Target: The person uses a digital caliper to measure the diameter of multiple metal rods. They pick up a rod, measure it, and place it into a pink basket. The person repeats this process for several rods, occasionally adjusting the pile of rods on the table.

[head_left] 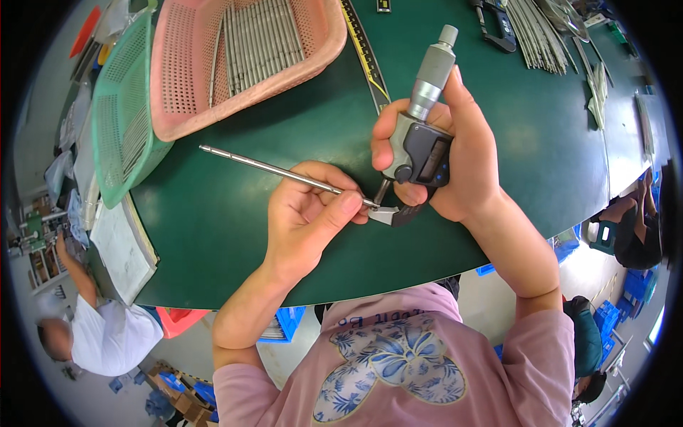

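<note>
Between thumb and fingers, my left hand (302,224) pinches a slim metal rod (263,166) with grooves near its far end. The rod slants from upper left down to the right. Its near tip sits at the jaw of a digital micrometer (421,142); whether the spindle touches it I cannot tell. My right hand (466,153) is wrapped round the micrometer's grey and black body, thumb and fingers up near the thimble (435,65), which points away from me. Part of the micrometer's frame is hidden by my fingers.
A pink basket (249,96) of similar rods stands at the far left, beside a green basket (117,121). A measuring tape (366,57) lies beyond my hands. At the far right are a caliper (501,32) and a bundle of rods (537,39). Papers (124,245) lie left; other people sit nearby.
</note>
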`<state>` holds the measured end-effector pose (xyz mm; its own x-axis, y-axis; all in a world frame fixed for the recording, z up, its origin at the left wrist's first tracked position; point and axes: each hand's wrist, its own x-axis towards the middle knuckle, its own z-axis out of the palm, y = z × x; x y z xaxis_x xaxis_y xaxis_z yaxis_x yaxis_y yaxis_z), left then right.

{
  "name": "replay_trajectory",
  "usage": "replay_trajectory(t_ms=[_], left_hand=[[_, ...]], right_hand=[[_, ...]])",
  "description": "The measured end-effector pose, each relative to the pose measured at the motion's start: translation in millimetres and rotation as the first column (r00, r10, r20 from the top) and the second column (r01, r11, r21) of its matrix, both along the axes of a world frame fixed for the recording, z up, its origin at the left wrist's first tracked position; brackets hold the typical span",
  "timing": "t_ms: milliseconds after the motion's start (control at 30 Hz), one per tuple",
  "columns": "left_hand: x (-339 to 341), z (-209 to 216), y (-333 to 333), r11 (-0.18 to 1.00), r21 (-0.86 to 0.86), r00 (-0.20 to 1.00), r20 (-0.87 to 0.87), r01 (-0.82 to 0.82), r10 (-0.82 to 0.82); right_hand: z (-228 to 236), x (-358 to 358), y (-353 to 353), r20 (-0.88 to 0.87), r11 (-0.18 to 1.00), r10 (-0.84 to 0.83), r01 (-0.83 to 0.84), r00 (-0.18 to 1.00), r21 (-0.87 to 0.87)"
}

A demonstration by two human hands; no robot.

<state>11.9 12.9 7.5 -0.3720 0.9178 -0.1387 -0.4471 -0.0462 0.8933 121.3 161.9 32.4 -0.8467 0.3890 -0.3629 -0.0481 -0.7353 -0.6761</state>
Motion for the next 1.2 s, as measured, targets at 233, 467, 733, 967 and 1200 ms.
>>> replay_trajectory(t_ms=[233, 467, 733, 967, 1200], left_hand=[[-0.4, 4.3, -0.4, 0.997, 0.042, 0.997, 0.032, 0.067, -0.069], [-2.0, 3.7, -0.4, 0.996, 0.041, 0.996, 0.031, 0.083, -0.084], [-2.7, 2.5, -0.5, 0.996, 0.030, 0.996, 0.020, 0.086, -0.087], [-0.9, 3.1, -0.2, 0.997, 0.026, 0.997, 0.029, 0.072, -0.073], [-3.5, 1.7, 0.6, 0.996, -0.024, 0.996, 0.022, 0.082, -0.081]], right_hand=[[1.1, 0.6, 4.6, 0.010, 0.990, 0.045, -0.043, 0.999, -0.135], [-0.8, 1.0, 3.8, -0.031, 0.989, 0.042, -0.046, 0.999, -0.141], [-0.1, 1.7, 1.4, -0.016, 0.999, 0.018, -0.019, 1.000, -0.049], [0.8, 0.5, -0.1, 0.008, 0.999, 0.011, -0.011, 1.000, 0.038], [1.8, 0.6, 0.7, 0.012, 0.998, 0.024, -0.025, 1.000, 0.061]])
